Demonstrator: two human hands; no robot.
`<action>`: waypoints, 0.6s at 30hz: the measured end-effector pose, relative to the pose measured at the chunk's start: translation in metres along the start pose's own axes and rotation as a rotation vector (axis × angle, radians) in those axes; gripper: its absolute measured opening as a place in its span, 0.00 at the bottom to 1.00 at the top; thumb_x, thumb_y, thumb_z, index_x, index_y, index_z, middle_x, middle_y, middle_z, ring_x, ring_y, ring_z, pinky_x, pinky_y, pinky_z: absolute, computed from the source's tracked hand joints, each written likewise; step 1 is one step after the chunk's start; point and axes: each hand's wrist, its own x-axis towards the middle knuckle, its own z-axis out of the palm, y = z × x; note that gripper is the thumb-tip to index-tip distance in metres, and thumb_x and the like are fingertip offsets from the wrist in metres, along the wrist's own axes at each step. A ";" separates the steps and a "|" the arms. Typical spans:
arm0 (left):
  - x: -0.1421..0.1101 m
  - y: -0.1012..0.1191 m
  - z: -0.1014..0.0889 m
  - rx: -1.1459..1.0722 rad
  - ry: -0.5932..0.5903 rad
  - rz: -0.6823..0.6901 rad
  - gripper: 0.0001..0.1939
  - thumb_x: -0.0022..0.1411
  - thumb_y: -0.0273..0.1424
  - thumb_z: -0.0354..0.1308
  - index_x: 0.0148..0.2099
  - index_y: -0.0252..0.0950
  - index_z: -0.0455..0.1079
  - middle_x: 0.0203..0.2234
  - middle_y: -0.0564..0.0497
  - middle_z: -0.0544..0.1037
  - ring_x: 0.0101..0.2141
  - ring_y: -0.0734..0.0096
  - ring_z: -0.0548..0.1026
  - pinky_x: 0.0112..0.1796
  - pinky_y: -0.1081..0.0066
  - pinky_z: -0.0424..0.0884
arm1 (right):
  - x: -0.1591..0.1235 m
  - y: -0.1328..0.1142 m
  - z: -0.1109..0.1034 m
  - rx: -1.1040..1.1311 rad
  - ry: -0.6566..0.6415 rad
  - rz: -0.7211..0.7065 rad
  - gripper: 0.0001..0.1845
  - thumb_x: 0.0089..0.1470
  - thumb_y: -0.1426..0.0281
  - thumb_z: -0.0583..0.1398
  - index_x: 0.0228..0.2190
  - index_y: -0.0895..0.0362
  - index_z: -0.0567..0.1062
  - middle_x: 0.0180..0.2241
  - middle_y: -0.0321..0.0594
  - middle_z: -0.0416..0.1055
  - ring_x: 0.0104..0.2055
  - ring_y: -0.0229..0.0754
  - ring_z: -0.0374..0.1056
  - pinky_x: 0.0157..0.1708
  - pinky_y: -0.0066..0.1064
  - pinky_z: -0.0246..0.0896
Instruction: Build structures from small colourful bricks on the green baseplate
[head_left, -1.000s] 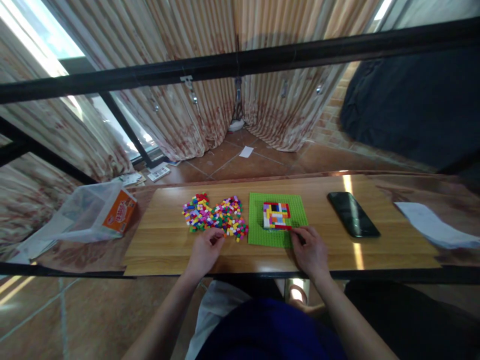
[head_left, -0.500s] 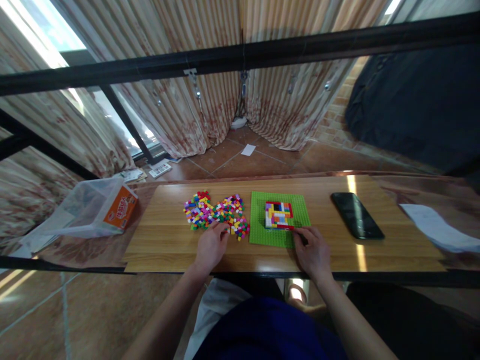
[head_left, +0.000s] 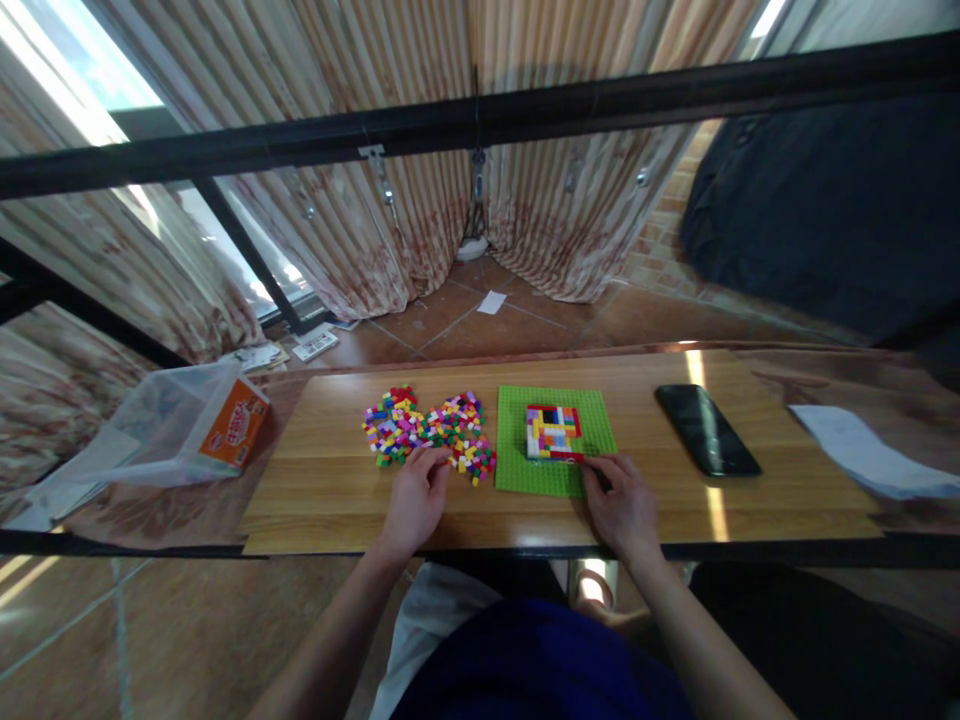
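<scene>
A small block build (head_left: 553, 438) of white, yellow, red, orange and blue toy bricks stands on a green baseplate (head_left: 510, 475). Along its near edge runs a red brick (head_left: 568, 457). The thumb and index finger of my right hand (head_left: 624, 503) are closed at the right end of that red brick. Left of the baseplate lies a loose pile of small coloured bricks (head_left: 394, 425). At the pile's near edge is my left hand (head_left: 416, 500), its fingers curled together. Whatever lies between the left fingertips is hidden.
A black phone (head_left: 707, 430) lies right of the baseplate on the wooden tabletop (head_left: 315, 500). Beyond the table's left end stands a clear plastic box (head_left: 169, 425) with an orange label. White paper (head_left: 874, 450) lies past the right end. A dark metal bar (head_left: 525, 112) crosses behind.
The view has shifted slightly, moving everything a little left. My left fingers sit slightly back from the pile. The right hand stays at the red brick.
</scene>
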 end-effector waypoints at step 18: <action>0.060 0.058 0.061 -0.178 -0.201 -0.036 0.12 0.61 0.24 0.51 0.41 0.36 0.74 0.31 0.48 0.80 0.31 0.68 0.78 0.35 0.70 0.72 | 0.002 -0.003 -0.001 0.046 -0.016 0.015 0.13 0.58 0.66 0.54 0.32 0.56 0.78 0.37 0.44 0.73 0.38 0.44 0.69 0.38 0.37 0.65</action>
